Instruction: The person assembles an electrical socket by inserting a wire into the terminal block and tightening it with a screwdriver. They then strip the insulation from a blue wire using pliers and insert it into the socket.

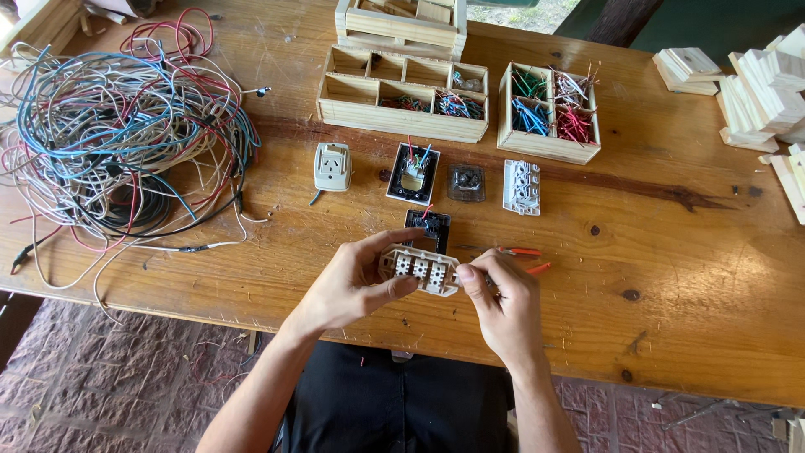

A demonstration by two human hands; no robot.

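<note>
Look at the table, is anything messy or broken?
Yes: a big tangled heap of wires sprawls over the table's left end, some strands hanging over the edge. Nothing looks broken.

Both the left hand [356,281] and right hand [501,304] grip a white switch block [419,270] above the wooden table [688,277]. A wire tangle [117,134] lies far left.

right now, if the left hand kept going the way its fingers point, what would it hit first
The left hand points right, across the white switch module it grips. Going on, it would first meet the right hand pinching the module's other end, though their relative heights are hard to judge.
</note>
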